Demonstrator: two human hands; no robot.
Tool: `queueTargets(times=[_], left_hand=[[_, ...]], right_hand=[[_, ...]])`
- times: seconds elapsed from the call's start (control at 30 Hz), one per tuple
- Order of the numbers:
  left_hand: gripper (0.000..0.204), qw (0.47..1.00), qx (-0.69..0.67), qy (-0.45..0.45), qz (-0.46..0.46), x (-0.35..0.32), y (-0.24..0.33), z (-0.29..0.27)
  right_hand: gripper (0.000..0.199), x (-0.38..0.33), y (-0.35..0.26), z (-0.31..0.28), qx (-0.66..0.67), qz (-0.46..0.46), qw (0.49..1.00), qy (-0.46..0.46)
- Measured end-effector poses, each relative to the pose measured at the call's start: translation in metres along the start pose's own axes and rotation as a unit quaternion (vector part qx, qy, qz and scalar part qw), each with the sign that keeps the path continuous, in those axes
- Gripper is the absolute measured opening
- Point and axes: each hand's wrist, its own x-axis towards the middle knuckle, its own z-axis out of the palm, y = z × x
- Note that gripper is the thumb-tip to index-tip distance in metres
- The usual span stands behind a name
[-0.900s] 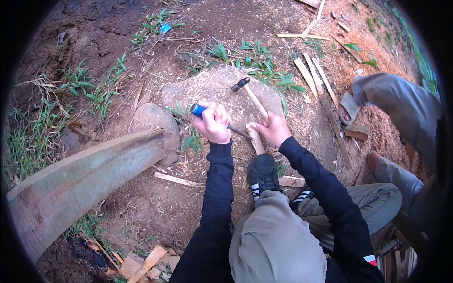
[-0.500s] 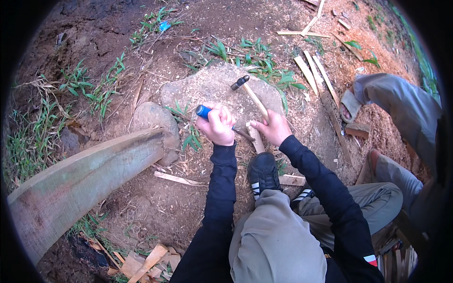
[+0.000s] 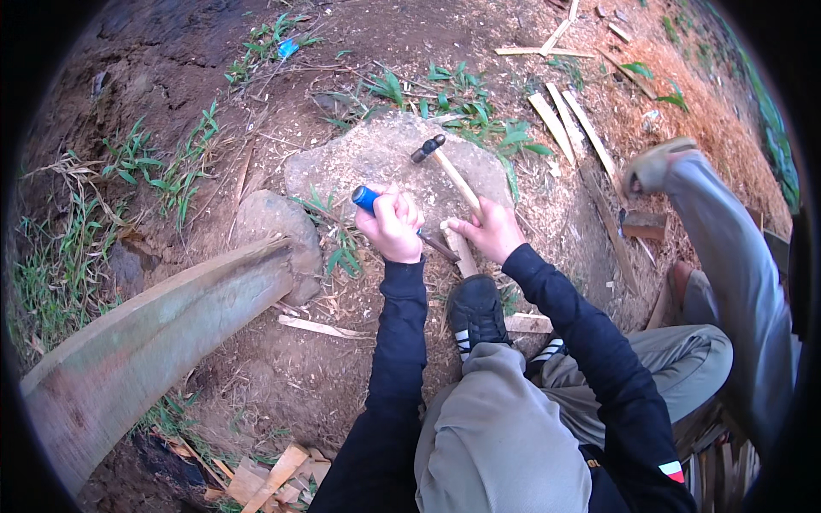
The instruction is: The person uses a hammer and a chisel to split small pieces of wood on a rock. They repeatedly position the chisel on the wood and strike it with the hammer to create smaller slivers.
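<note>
My left hand [image 3: 395,226] is closed round the blue handle of a chisel [image 3: 365,199]. Its dark blade slants down to the right and meets the side of a small pale wood piece [image 3: 462,255]. That piece lies in front of my black shoe [image 3: 477,309], its lower end at the toe. A hammer [image 3: 457,179] with a dark head and a pale wooden handle is gripped in my right hand [image 3: 493,232], head pointing up and left. The right thumb rests at the top of the wood piece, while the fingers wrap the hammer handle.
A flat stone [image 3: 342,162] lies beyond my hands. On the left a long curved plank [image 3: 162,316] leans on a rounded rock [image 3: 275,218]. Wood strips [image 3: 564,128] and shavings cover the right side, where another person's trousered leg [image 3: 714,205] stands. Wood offcuts [image 3: 278,479] lie lower left.
The other person's foot at the right has lifted and shifted, and the leg has swung nearer. My hands keep the chisel and hammer in almost the same pose.
</note>
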Motion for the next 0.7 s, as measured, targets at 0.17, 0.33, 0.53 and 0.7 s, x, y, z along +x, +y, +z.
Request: queueTargets(times=[0.17,0.33,0.53,0.7], left_hand=[[0.017,1.000,-0.004,0.002,-0.015,0.0002,0.0025,-0.0022],[0.017,0.999,-0.011,0.038,0.002,-0.0033,0.0045,-0.0038],[0.018,0.999,-0.009,0.029,0.023,-0.0024,0.0088,-0.0035],[0.012,1.000,-0.004,0.009,0.013,0.0014,0.0099,0.0025]], right_hand=[[0.050,0.0000,0.0003,-0.0006,-0.006,0.000,1.000,0.008],[0.050,-0.0003,0.0004,-0.0016,0.012,0.007,1.000,0.001],[0.049,-0.0020,-0.0017,-0.0025,0.011,0.012,1.000,0.000],[0.050,-0.0013,-0.0008,-0.0021,0.013,0.021,1.000,-0.005]])
